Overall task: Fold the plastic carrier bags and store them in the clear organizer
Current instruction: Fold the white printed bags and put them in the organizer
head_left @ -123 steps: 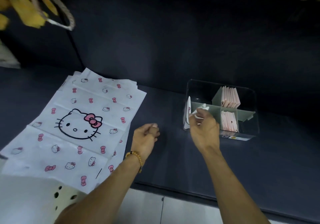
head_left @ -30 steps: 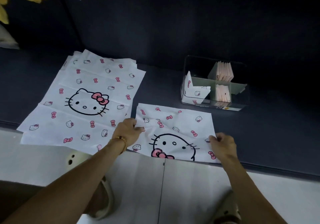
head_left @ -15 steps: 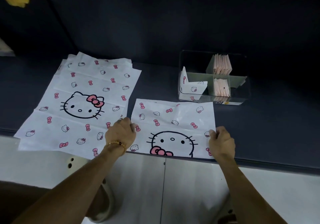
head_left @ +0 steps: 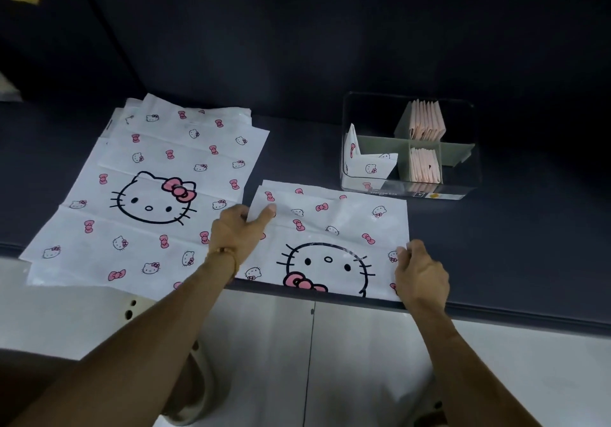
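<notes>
Lying flat: white cat-print bag, pink bows, creased.

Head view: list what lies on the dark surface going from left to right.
Stack of flat carrier bags → left hand → single bag being folded → right hand → clear organizer at the far right, set further back, with folded bags in its compartments.

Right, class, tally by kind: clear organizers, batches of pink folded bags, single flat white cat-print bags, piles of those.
Clear plastic organizer: 1
Batches of pink folded bags: 2
Single flat white cat-print plastic bag: 1
Pile of flat white cat-print bags: 1
Total: 5
</notes>
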Demonstrator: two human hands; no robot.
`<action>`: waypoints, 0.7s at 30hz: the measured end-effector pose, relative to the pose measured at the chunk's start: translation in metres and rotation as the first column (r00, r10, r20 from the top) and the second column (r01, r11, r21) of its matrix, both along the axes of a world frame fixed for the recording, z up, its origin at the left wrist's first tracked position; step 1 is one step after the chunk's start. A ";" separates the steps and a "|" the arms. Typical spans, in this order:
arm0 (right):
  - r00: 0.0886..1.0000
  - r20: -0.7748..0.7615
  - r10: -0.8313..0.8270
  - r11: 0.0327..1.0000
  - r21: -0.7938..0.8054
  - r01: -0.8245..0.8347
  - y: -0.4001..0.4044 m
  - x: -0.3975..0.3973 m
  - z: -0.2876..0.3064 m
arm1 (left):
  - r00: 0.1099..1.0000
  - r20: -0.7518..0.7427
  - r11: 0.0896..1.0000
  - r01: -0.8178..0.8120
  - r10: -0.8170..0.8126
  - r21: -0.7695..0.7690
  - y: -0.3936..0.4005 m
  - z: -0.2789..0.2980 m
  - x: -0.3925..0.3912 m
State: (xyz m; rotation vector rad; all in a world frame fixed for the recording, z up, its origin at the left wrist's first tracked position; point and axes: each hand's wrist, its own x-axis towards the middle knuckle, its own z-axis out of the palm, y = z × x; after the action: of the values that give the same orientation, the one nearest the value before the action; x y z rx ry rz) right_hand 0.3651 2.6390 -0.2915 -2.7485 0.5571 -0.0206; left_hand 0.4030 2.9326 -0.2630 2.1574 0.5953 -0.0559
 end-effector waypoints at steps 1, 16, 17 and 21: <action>1.000 -0.002 0.011 1.000 -0.004 -0.011 -0.001 0.000 0.000 | 1.000 0.011 0.990 -0.027 0.029 -0.141 -0.001 0.001 0.007; 0.996 -0.067 -0.059 0.998 -0.003 0.059 0.000 0.008 0.003 | 0.994 0.043 0.952 0.088 -0.105 0.293 -0.021 -0.009 0.013; 0.995 -0.082 -0.055 0.999 -0.008 0.054 0.000 0.009 0.004 | 0.977 0.060 0.873 0.153 -0.203 0.464 -0.022 -0.008 0.009; 0.991 -0.121 -0.054 0.999 -0.014 0.052 0.001 0.011 0.007 | 0.765 -0.018 0.523 0.456 -0.643 0.720 -0.032 -0.017 -0.025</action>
State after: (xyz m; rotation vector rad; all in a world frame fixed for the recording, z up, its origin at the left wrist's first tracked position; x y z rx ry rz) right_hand 0.3762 2.6403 -0.2840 -2.7580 0.6642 0.1325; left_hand 0.3784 2.9003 -0.2799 2.9615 -0.3479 0.1191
